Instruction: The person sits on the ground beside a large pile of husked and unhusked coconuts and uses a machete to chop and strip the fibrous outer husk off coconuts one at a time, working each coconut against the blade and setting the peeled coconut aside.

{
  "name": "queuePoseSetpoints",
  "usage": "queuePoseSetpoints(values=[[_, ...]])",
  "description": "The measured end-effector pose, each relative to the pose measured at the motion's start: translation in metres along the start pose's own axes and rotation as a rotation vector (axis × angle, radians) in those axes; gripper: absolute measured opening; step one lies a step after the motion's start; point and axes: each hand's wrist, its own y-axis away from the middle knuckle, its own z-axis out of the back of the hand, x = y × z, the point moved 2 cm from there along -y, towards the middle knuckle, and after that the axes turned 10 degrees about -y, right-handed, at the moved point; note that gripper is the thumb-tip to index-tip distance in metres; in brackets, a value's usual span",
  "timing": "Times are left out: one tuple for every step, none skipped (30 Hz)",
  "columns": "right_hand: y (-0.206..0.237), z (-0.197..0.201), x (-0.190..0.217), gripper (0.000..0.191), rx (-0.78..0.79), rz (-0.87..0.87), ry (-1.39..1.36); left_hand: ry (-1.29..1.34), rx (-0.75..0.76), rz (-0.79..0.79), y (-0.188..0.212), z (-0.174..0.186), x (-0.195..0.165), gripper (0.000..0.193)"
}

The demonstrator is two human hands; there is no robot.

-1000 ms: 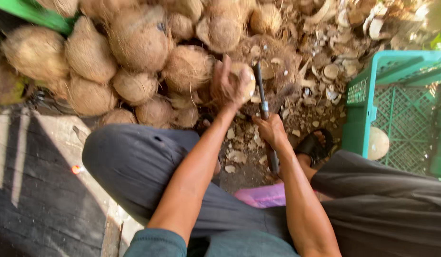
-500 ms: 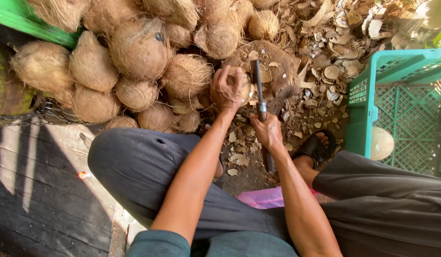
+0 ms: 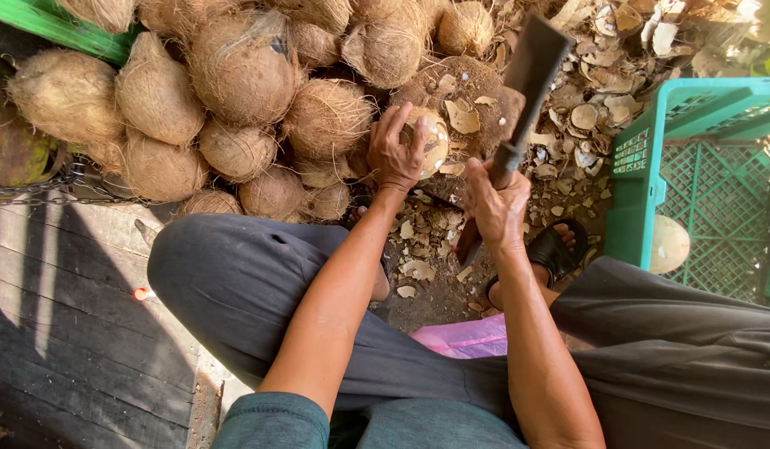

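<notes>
Nearest the camera, the person's two forearms reach forward over dark-trousered knees toward a round wooden chopping block, and everything else is best placed from that block. On its near edge, the left hand is closed over a partly shelled coconut, fingers curled across its top and left side, pressing it down against the wood. Just to the right of the block's near edge, the right hand is wrapped tight round the handle of a heavy cleaver, whose broad dark blade is raised above the block's right side. To do this stroke well, judging from how things lie, the blade should come down on the coconut's exposed right flank, well clear of the holding fingers (they sit close to the line of the cut), with the nut turned a little between blows so the shell comes off in chips. The coconut shows pale, patchy cream flesh where brown shell is gone. Shell fragments litter the ground right of the block; husked coconuts are heaped to its left and beyond; a green plastic crate stands further right.
</notes>
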Motion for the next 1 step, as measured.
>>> queuePoseSetpoints(values=[[-0.0061, 0.0055, -0.0081, 0.03, 0.002, -0.002, -0.003, -0.003, 0.003, -0.005, -0.0011, 0.0034, -0.0002, 0.062]])
